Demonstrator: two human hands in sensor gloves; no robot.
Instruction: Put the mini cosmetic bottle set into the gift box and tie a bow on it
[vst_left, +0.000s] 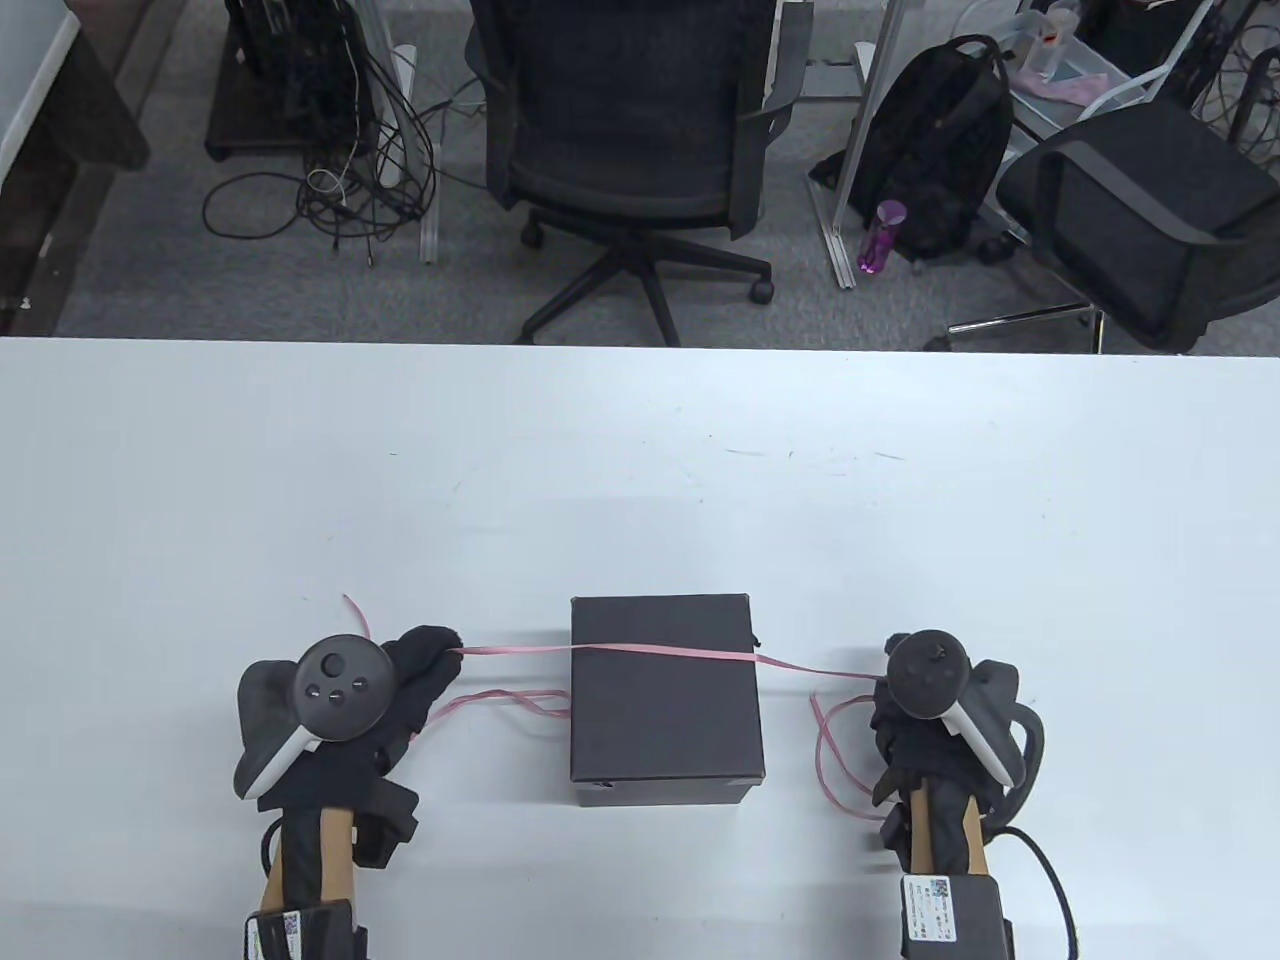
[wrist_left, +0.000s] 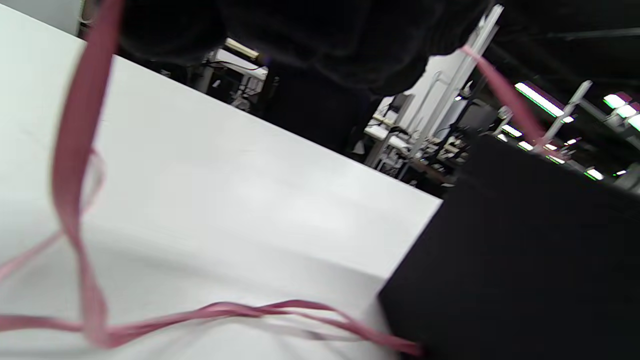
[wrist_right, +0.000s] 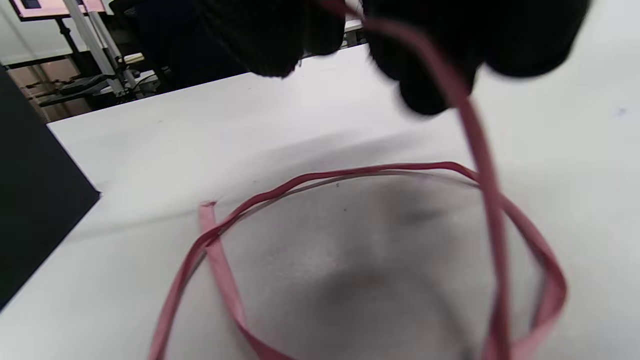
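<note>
A closed black gift box (vst_left: 665, 700) stands on the white table (vst_left: 640, 470), near its front edge. A thin pink ribbon (vst_left: 660, 653) runs taut across the lid from side to side. My left hand (vst_left: 425, 655) pinches the ribbon just left of the box, and my right hand (vst_left: 890, 700) grips it just right of the box. Slack ribbon (wrist_left: 225, 312) lies looped on the table by the box's left side (wrist_left: 525, 260). More slack ribbon (wrist_right: 350, 210) curls under my right fingers (wrist_right: 425, 65). No cosmetic bottles show.
Beyond the table's far edge stand two black office chairs (vst_left: 640, 150), a black backpack (vst_left: 940, 150) with a purple bottle (vst_left: 880, 235), and tangled cables (vst_left: 330, 150) on the floor.
</note>
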